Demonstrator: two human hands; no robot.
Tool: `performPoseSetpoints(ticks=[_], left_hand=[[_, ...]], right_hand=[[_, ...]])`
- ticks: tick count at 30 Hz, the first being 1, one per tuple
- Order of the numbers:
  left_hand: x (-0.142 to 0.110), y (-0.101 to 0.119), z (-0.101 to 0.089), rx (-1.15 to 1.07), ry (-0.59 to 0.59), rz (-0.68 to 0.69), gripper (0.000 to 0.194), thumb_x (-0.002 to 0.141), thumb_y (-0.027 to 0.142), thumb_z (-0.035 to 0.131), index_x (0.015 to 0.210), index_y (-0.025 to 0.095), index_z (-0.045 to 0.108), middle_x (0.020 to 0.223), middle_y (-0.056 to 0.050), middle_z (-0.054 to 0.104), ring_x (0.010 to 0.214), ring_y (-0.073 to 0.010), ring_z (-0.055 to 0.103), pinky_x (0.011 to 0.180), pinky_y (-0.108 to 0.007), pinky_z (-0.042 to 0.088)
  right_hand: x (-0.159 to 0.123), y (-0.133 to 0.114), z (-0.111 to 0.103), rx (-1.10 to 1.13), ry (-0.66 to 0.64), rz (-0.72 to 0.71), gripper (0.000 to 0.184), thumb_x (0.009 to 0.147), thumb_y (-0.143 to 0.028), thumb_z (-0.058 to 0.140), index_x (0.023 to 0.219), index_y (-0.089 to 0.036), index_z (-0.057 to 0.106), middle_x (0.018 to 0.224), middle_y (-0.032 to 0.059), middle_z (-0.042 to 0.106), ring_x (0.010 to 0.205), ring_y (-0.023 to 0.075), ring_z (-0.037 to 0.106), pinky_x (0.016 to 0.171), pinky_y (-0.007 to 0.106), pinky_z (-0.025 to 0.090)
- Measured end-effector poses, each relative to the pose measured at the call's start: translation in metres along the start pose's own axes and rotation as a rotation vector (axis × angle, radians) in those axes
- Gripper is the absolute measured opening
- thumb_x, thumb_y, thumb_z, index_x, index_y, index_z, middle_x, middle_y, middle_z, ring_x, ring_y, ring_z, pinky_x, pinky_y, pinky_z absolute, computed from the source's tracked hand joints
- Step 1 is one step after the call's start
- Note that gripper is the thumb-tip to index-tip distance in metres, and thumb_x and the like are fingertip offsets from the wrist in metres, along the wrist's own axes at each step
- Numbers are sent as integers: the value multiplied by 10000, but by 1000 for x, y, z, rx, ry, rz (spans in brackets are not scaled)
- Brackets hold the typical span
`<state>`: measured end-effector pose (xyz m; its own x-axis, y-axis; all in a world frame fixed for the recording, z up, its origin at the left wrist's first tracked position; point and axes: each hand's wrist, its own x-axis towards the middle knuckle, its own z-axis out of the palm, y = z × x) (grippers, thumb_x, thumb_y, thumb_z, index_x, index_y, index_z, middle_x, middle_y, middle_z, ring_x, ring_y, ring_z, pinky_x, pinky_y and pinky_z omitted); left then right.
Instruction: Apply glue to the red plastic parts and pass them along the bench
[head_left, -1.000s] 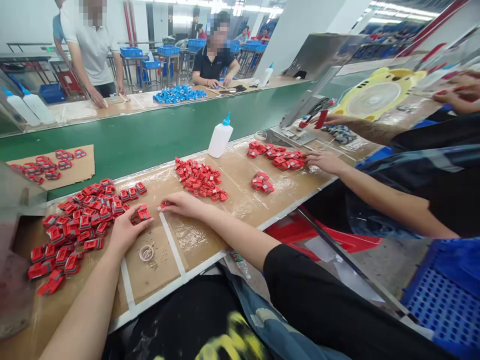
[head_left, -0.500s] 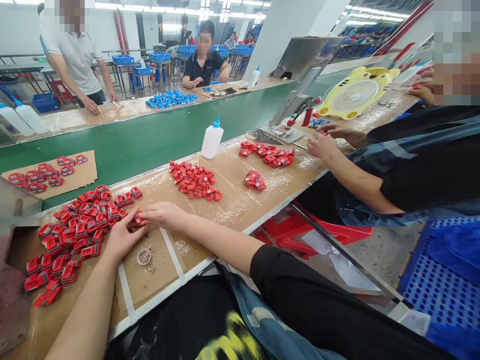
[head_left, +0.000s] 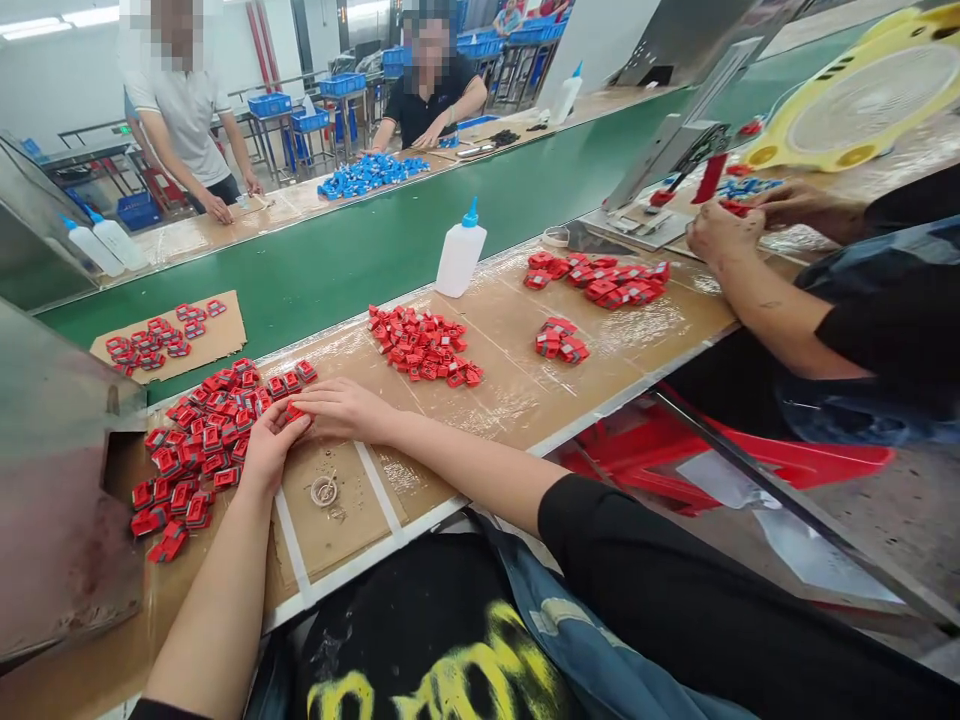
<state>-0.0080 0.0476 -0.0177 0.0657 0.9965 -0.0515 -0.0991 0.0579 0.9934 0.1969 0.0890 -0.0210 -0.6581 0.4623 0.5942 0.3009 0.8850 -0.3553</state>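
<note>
My left hand (head_left: 271, 445) is closed on a small red plastic part (head_left: 295, 411), mostly hidden by the fingers. From the other side my right hand (head_left: 341, 411) reaches over the same part, its fingers closed on it. Just left of the hands spreads a large pile of red-and-grey plastic parts (head_left: 202, 432), with several more in a short row (head_left: 292, 378) behind the fingers. A heap of red parts (head_left: 424, 345) lies to the right of my hands. Below them on the cardboard sits a small clear round dish (head_left: 324, 491).
A white squeeze bottle (head_left: 460, 255) stands beside the green conveyor belt (head_left: 337, 265). On the belt lies a cardboard sheet (head_left: 225, 340) bearing red parts. A metal panel (head_left: 60, 480) rises at left. At right, a co-worker's hands (head_left: 731, 235) work near a hand press (head_left: 675, 180).
My view has shifted, so the table appears farther right and the co-worker at right larger. Both my hands stay together around the red part.
</note>
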Motion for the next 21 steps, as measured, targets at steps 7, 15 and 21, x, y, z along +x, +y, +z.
performPoseSetpoints(ticks=[7,15,21], left_hand=[[-5,-3,10,122,-116,79,530,740,358,869,1197,156,692,1301,-131,706,1214,-316,662,1030,-444,536],[-7,-2,9,413,-32,194,467,811,468,771,1178,192,686,1155,-101,745,1084,-284,699,982,-423,551],[-9,6,11,398,29,243,516,819,531,736,1244,246,675,1235,-88,730,1205,-314,669,1052,-454,545]], right_hand=[[-1,7,3,30,-50,-40,414,1016,-283,577,1425,-218,595,1434,123,637,1366,207,561,1173,421,412],[5,-7,-6,445,-68,90,820,787,-371,851,1506,-187,501,1536,179,522,1460,243,474,1221,383,377],[22,-11,-6,475,-51,131,510,866,-275,782,1337,-127,653,1389,142,653,1296,196,617,1144,249,422]])
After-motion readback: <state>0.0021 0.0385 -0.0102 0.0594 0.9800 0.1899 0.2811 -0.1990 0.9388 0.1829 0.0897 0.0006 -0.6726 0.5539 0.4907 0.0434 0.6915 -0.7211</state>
